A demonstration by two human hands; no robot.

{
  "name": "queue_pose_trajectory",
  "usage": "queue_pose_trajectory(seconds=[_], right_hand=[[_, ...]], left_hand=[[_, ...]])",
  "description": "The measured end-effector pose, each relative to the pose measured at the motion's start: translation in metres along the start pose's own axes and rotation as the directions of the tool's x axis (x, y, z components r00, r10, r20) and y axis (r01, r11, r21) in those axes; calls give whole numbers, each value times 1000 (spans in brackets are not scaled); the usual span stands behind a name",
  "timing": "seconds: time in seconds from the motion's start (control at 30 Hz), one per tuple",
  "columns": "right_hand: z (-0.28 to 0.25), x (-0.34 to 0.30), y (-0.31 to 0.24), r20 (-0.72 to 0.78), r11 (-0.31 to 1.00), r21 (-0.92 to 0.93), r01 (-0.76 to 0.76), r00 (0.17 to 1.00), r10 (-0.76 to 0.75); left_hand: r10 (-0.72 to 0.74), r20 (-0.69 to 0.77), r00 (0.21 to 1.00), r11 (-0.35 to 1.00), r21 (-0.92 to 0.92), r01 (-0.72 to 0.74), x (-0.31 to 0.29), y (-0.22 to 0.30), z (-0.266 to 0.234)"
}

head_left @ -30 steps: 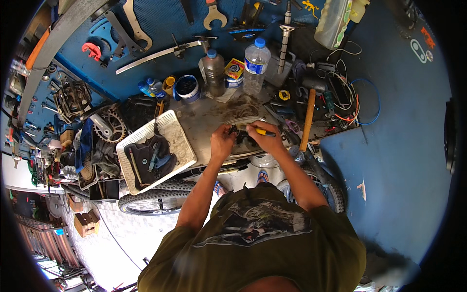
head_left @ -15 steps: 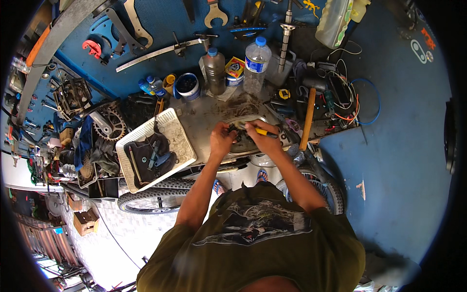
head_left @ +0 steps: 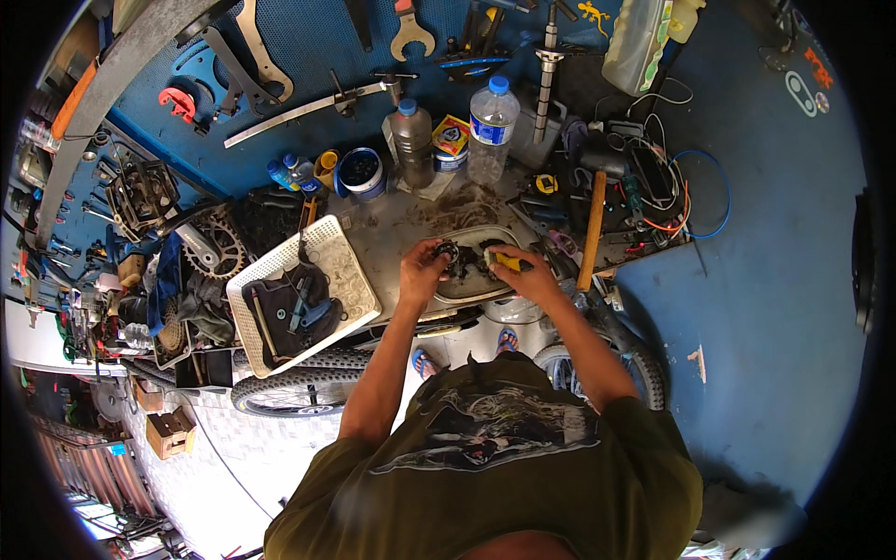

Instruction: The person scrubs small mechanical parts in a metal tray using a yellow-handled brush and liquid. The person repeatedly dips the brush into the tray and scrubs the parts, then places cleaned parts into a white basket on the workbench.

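My left hand point(head_left: 424, 271) is closed on a dark, round, ring-like metal part point(head_left: 449, 252), holding it over the left side of a shallow oval metal tray point(head_left: 464, 296). In my right hand point(head_left: 534, 278) is a brush with a yellow and black handle point(head_left: 509, 261). Its pale head points toward the part, with a gap between them. Dark, greasy pieces lie in the tray below my hands, too small to tell apart.
Left of the tray stands a white perforated basket point(head_left: 366, 305) with tools on dark cloth. Behind are a dark-filled bottle point(head_left: 412, 140), a clear bottle point(head_left: 493, 126) and a blue-white tub point(head_left: 361, 173). A wooden-handled tool point(head_left: 593, 229) and tangled cables point(head_left: 658, 168) lie right.
My right hand has drawn the brush back to the right, away from the part. The part in my left hand is now turned so its round opening shows.
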State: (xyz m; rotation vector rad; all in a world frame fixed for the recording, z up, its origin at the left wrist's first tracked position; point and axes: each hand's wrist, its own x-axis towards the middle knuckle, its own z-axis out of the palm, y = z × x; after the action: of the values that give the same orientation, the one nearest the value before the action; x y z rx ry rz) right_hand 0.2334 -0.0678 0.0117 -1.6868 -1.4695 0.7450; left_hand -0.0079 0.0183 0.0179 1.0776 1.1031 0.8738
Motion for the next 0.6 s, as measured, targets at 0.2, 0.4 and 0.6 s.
queue_pose_trajectory(seconds=[0.2,0.4,0.6], right_hand=[[-17,15,-27,71,956,-265,-128,986,152],[20,22,-81,-95,937,228,265,964,-249],[7,30,-57,-69,974,198,108,993,-95]], left_hand=[[21,-31,999,994,103,-17,10,-19,-9],[179,13,984,864,475,-163,14,-28,0],[203,-78,976,899,410,-154,6,-14,1]])
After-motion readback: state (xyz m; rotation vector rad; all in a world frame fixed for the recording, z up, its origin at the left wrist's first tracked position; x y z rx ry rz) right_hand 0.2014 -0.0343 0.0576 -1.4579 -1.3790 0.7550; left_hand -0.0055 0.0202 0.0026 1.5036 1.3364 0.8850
